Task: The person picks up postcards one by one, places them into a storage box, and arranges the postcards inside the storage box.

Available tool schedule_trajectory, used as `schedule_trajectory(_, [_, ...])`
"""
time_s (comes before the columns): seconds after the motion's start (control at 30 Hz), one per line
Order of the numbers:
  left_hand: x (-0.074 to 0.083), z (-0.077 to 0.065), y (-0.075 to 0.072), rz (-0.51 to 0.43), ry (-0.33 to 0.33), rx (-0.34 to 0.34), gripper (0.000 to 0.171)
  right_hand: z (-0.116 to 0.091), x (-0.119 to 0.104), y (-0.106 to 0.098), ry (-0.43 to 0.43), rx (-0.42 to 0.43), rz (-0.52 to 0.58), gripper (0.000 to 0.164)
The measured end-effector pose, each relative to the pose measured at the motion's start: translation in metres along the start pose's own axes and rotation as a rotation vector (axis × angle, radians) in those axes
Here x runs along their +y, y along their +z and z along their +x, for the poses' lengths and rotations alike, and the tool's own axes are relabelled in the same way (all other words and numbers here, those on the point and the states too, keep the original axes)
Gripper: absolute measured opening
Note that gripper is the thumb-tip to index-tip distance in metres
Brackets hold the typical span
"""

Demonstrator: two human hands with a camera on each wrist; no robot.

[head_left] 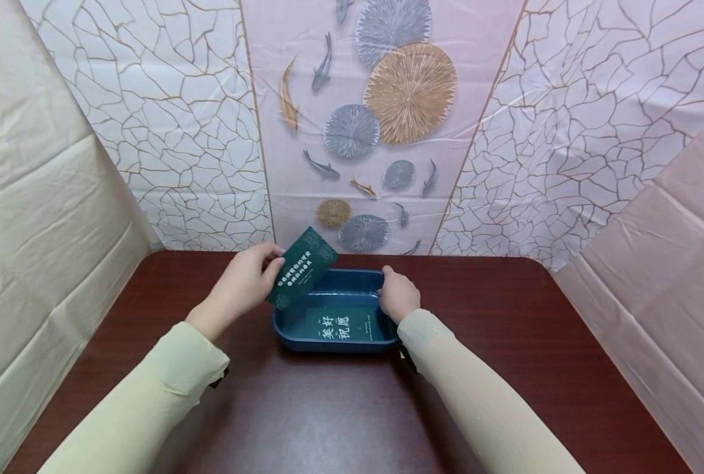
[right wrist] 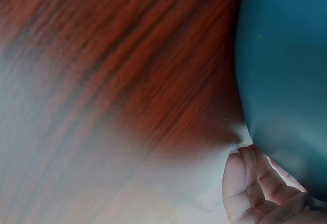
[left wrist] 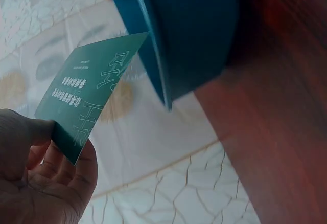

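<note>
My left hand (head_left: 247, 276) pinches a dark green printed card (head_left: 303, 266) by its left edge, thumb on the near face. The card is tilted above the left side of a blue rectangular basin (head_left: 334, 347). In the left wrist view, the thumb lies on the printed face of the card (left wrist: 87, 81), with the fingers behind it. Inside the basin lies another green card (head_left: 360, 326) with large white characters. My right hand (head_left: 400, 296) grips the basin's right end at the rim. From the right wrist, its fingers (right wrist: 237, 180) show against the basin's outer wall (right wrist: 286, 70).
The basin stands on a dark red wood-grain table (head_left: 494, 355), towards its far edge. Behind the table hangs a patterned cloth (head_left: 352, 184) with fish and round leaf shapes. Pale cloth walls (head_left: 49, 217) enclose both sides.
</note>
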State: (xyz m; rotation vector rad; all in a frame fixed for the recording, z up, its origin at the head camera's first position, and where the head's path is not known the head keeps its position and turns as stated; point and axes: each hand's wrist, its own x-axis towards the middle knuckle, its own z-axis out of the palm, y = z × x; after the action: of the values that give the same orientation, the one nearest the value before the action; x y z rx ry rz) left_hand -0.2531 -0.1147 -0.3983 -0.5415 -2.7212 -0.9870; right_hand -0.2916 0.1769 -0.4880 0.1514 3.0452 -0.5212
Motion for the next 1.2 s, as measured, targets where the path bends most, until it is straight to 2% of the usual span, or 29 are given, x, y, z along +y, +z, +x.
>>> schedule_trajectory(0.27, [0.005, 0.008, 0.033, -0.013, -0.002, -0.073, 0.015, 0.003, -0.001, 0.002, -0.004, 0.003, -0.007, 0.054])
schedule_trajectory(0.53, [-0.001, 0.009, 0.056, -0.026, -0.038, -0.13, 0.014, 0.002, -0.002, 0.001, -0.011, 0.005, -0.002, 0.055])
schedule_trajectory(0.77, [-0.002, 0.009, 0.067, 0.007, -0.081, -0.185, 0.018, 0.001, -0.001, 0.001, -0.011, 0.007, 0.007, 0.054])
schedule_trajectory(0.9, [-0.002, 0.008, 0.072, 0.021, -0.103, -0.234, 0.028, 0.001, 0.0, 0.001, -0.012, 0.005, 0.0, 0.054])
schedule_trajectory(1.07, [0.0, 0.009, 0.077, 0.095, -0.135, -0.285, 0.042, 0.001, 0.0, 0.0, -0.005, 0.0, 0.005, 0.055])
schedule_trajectory(1.2, [0.001, 0.009, 0.079, 0.136, -0.135, -0.294, 0.045, 0.001, 0.0, 0.0, -0.005, 0.001, 0.009, 0.054])
